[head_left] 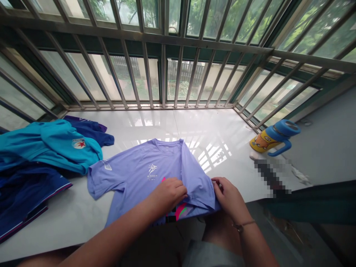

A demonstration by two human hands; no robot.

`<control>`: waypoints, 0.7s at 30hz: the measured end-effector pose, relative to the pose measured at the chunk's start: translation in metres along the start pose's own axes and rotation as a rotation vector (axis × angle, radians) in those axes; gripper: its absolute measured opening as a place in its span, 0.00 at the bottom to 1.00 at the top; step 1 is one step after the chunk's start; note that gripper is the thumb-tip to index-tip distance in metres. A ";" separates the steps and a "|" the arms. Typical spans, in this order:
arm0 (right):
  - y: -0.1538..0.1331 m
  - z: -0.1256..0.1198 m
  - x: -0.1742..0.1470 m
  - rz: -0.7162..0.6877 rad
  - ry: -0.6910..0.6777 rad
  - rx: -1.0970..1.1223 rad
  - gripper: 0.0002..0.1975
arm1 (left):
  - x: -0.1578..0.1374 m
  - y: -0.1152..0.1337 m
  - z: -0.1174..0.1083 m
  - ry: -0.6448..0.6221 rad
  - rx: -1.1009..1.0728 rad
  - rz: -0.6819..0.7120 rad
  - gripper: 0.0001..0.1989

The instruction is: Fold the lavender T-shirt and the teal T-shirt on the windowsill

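A lavender T-shirt point(139, 167) with a small white emblem on the chest lies spread on the white ledge, its collar toward the window. One sleeve points left; the right side is folded inward, with that sleeve lying over the body. My left hand point(174, 191) has its fingers curled down on the folded part, near a pink and green print. At the outer edge of the folded sleeve, my right hand point(226, 193) pinches the fabric between thumb and fingers. The fingertips of my left hand are partly hidden. The shirt's lower hem hangs past the ledge's front edge.
Turquoise clothing point(50, 144) and dark blue clothing point(27, 196) are heaped on the left. A blue and yellow bottle point(274, 137) with a handle stands at right, beside a blurred dark object point(271, 178). Metal bars point(164, 78) line the window behind the white ledge point(133, 122).
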State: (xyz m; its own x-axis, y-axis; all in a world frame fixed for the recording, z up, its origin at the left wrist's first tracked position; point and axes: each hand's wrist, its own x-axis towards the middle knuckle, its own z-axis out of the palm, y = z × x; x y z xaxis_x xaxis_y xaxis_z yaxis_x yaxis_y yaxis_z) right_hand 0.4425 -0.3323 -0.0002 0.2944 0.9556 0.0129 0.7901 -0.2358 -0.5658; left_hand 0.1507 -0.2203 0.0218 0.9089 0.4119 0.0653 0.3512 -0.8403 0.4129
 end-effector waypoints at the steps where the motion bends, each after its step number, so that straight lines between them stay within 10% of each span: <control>1: -0.001 0.000 -0.001 -0.009 0.002 -0.005 0.17 | -0.004 -0.001 -0.005 -0.011 -0.010 -0.001 0.12; 8: 0.000 0.001 -0.003 -0.059 0.028 0.000 0.16 | -0.014 -0.009 -0.020 -0.180 -0.068 -0.126 0.07; 13: -0.002 -0.001 0.001 -0.121 -0.009 0.068 0.19 | -0.003 0.004 -0.019 -0.012 -0.095 -0.061 0.10; 17: -0.010 -0.002 0.011 -0.260 -0.085 0.122 0.20 | 0.038 0.002 -0.013 0.144 -0.106 0.025 0.16; 21: -0.016 -0.002 0.021 -0.262 -0.119 0.089 0.13 | 0.098 -0.034 -0.002 0.179 -0.005 -0.171 0.20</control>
State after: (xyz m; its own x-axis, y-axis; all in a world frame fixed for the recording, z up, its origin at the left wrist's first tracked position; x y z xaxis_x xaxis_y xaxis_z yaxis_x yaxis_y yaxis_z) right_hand 0.4367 -0.3084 0.0107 0.0181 0.9971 0.0744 0.7790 0.0326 -0.6262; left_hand 0.2276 -0.1504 0.0162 0.7819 0.6042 0.1538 0.4950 -0.7516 0.4361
